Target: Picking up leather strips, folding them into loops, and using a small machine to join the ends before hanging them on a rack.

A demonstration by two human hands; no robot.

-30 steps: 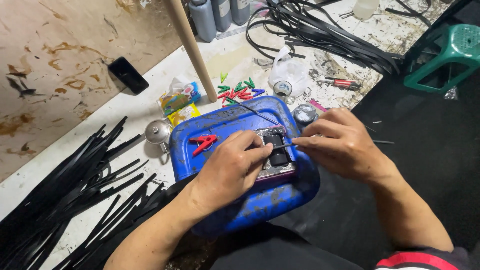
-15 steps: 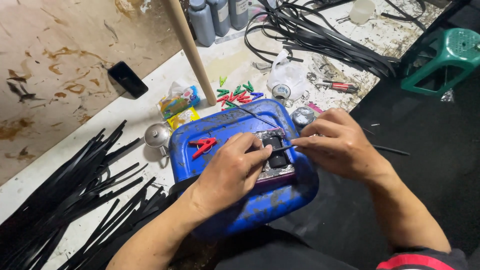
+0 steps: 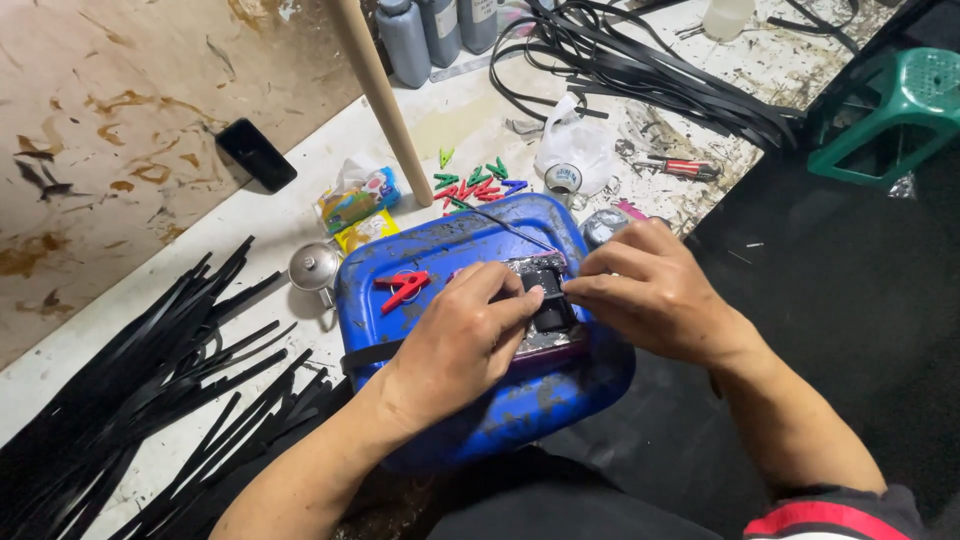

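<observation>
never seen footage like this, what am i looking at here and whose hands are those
There is no machine here: a person wears a camera on the head, so the view looks down at their own two bare hands. The left hand and right hand meet over a small black piece on a flat block, pinching it between the fingertips. That block rests on a blue plastic container lying on its side as a work surface, with a red clip on it. Around it lie bundles of black strips, more coloured clips, a dark phone, a wooden pole, grey bottles and a green stool.
</observation>
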